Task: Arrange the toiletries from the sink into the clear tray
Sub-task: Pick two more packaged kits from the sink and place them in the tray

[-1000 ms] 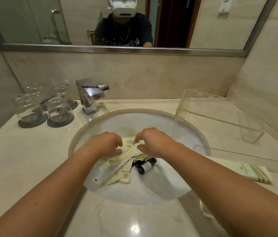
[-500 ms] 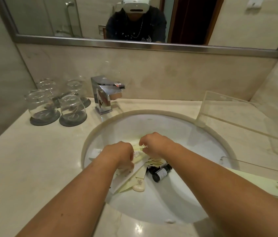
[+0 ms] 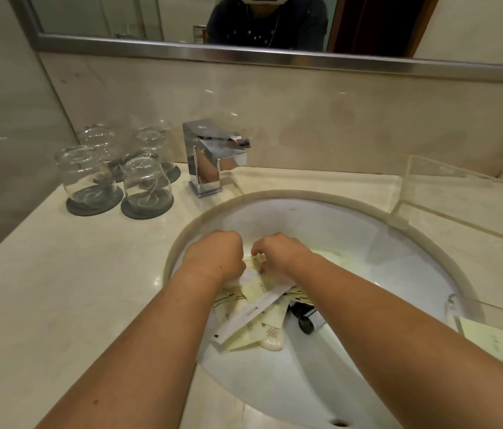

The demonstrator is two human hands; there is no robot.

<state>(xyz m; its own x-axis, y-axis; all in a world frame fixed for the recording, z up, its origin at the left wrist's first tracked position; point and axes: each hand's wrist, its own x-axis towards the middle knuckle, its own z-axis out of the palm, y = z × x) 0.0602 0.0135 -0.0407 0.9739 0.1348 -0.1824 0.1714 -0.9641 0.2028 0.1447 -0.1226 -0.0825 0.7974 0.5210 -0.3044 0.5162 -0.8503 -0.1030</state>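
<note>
A heap of pale yellow and white toiletry packets (image 3: 251, 308) lies in the white sink (image 3: 352, 230), with a cream tube (image 3: 270, 342) at its near edge and two small dark bottles (image 3: 307, 318) to the right. Both hands are down in the basin over the heap. My left hand (image 3: 216, 258) has its fingers curled into the packets. My right hand (image 3: 281, 252) pinches a pale packet (image 3: 255, 261) between the two hands. The clear tray (image 3: 460, 308) sits at the right edge and holds a pale yellow packet (image 3: 497, 342).
A chrome faucet (image 3: 210, 156) stands behind the sink. Several upturned glasses (image 3: 114, 168) on dark coasters stand at the back left. A second clear acrylic box (image 3: 448, 187) stands at the back right. The mirror (image 3: 244, 23) above reflects a person wearing a headset.
The view has shifted left and down, so the sink sits further right. Both hands have stayed in the heap and gathered closer together on the packets.
</note>
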